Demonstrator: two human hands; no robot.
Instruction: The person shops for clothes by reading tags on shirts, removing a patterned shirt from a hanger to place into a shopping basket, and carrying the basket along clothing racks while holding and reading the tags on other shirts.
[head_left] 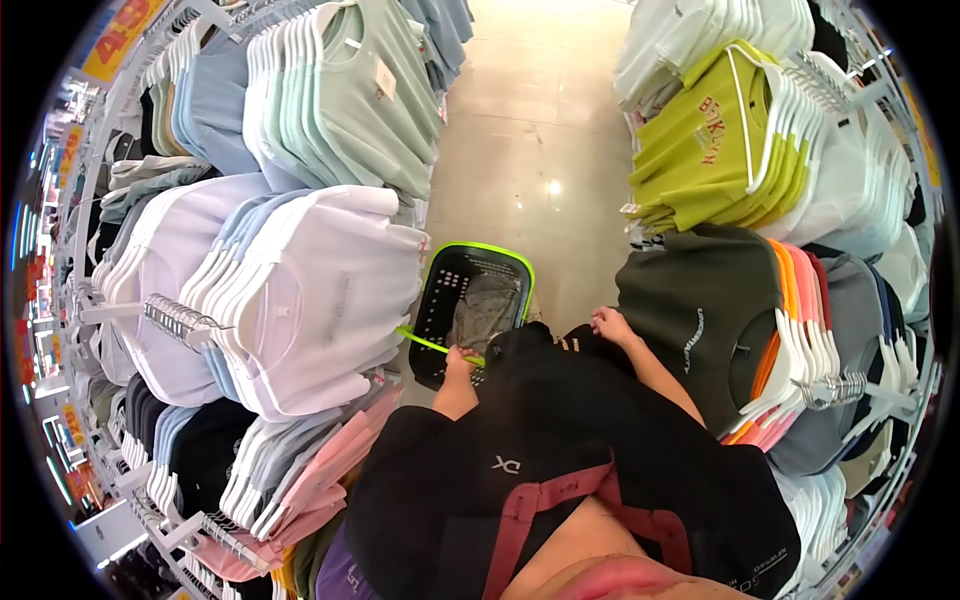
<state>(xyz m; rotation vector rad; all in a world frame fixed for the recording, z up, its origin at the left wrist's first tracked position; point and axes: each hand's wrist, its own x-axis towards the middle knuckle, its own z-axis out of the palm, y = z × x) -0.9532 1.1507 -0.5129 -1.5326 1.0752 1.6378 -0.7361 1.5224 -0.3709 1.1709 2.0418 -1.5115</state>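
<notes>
My left hand [459, 364] is closed around the bright green handle [425, 341] of a black shopping basket [437, 290] with a green rim. The basket hangs in front of me, low over the floor. Inside it lies a crumpled grey-brown cloth item [484, 312], its kind not clear. My right hand [611, 325] is in front of my body, its fingers loosely bent and apart, with nothing visible in them. Close to its right hangs a dark olive T-shirt [695, 310] with lettering on the chest. Black fabric shows just below that hand.
Racks of hanging shirts line both sides: white T-shirts [330, 290] and pale green ones [375, 110] at left, lime ones [690, 150] at right. Metal rack arms [185, 318] jut out. A tiled aisle floor [530, 130] runs ahead between them.
</notes>
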